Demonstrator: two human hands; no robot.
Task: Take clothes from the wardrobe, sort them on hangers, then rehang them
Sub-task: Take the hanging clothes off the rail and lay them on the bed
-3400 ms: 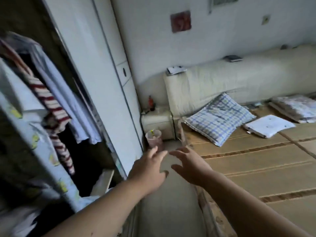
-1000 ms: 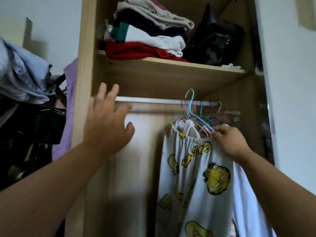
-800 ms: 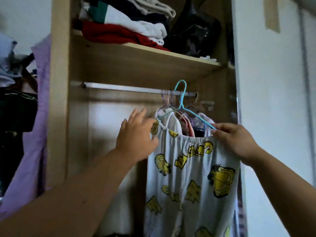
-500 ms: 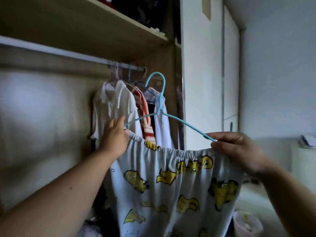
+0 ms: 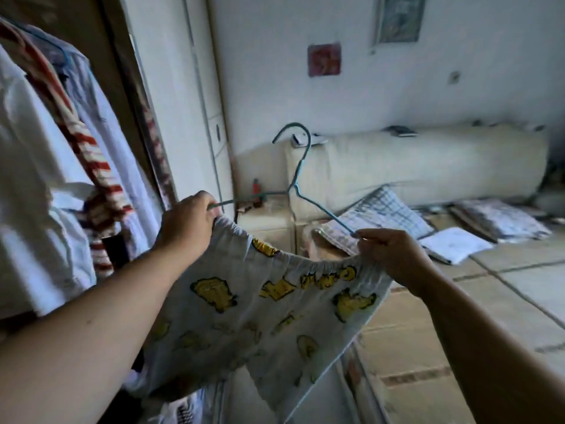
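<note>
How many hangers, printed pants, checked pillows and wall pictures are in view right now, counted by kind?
blue hanger: 1
printed pants: 1
checked pillow: 1
wall pictures: 2
Total: 5

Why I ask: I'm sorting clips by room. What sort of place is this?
Most likely a bedroom: an open wardrobe with hung clothes, and a bed with a checked pillow.

Blue-checked pillow [image 5: 382, 218] on straw-mat bed [image 5: 458, 316], right; cream padded headboard [image 5: 428, 160] behind; red square picture [image 5: 324, 59] on far wall.
</note>
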